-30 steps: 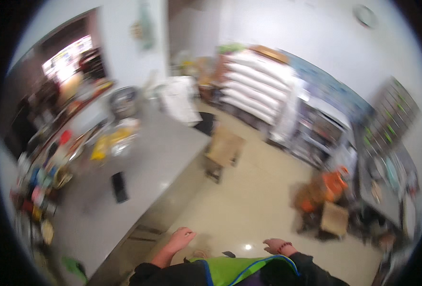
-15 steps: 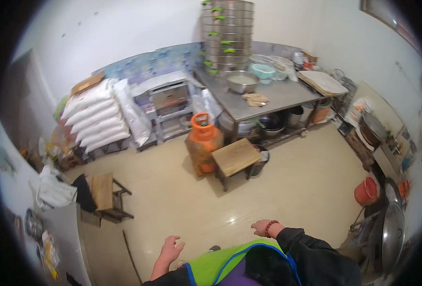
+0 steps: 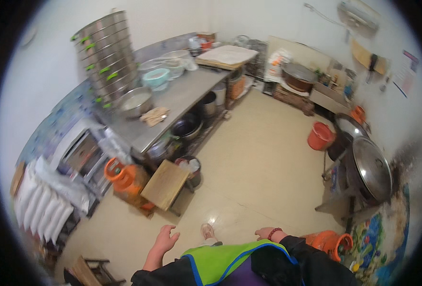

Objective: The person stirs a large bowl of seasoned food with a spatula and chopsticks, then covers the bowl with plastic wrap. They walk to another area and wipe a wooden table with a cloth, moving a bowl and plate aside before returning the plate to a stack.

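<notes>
The left hand (image 3: 165, 238) is hanging open over the floor (image 3: 263, 162), fingers apart and empty, on the near side of the stool (image 3: 167, 183). The right hand (image 3: 267, 233), wearing a red bracelet (image 3: 274, 232), is hovering farther right of the stool, its fingers loosely extended and holding nothing. The stool is standing on the floor; an orange cylinder (image 3: 129, 183) is sitting just left of it, and a bin (image 3: 196, 180) is standing just behind its right end. A second cylinder (image 3: 323, 243) is standing well right of the stool.

For writing, a sheet (image 3: 404, 76) is hanging on the wall far right of the stool, carrying what seem to be lines of print, too small to read. A white bag (image 3: 276, 66), well behind the stool, is showing orange printing, also illegible. Behind the stool, the steel surface (image 3: 189, 86) is bearing a steamer stack (image 3: 108, 57).
</notes>
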The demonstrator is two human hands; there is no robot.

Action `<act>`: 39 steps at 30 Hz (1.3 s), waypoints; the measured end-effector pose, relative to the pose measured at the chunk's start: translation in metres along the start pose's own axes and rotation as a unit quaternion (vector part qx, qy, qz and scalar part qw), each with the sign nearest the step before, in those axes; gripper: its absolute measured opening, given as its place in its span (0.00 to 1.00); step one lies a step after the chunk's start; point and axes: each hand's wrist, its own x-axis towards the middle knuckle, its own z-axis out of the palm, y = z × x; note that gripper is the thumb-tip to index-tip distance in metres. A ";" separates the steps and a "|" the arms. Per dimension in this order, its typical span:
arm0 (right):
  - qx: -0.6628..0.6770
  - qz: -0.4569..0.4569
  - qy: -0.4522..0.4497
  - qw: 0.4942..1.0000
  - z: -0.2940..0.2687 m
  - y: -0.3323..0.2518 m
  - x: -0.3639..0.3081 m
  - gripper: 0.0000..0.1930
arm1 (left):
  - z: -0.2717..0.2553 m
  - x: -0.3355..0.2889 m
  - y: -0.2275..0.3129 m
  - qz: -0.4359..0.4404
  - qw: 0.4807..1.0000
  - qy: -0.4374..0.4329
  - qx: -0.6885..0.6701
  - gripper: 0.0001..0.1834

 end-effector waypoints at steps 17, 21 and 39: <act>0.168 0.171 0.059 0.969 -0.120 0.075 0.072 0.23 | -0.021 0.372 0.105 0.252 0.965 -0.056 0.046 0.07; 0.160 0.166 0.043 0.972 -0.169 0.123 0.106 0.21 | -0.014 0.442 0.102 0.209 0.972 -0.057 0.089 0.08; 0.080 0.151 0.057 0.984 -0.443 0.222 0.256 0.23 | -0.135 0.719 0.034 -0.080 0.963 0.258 0.016 0.42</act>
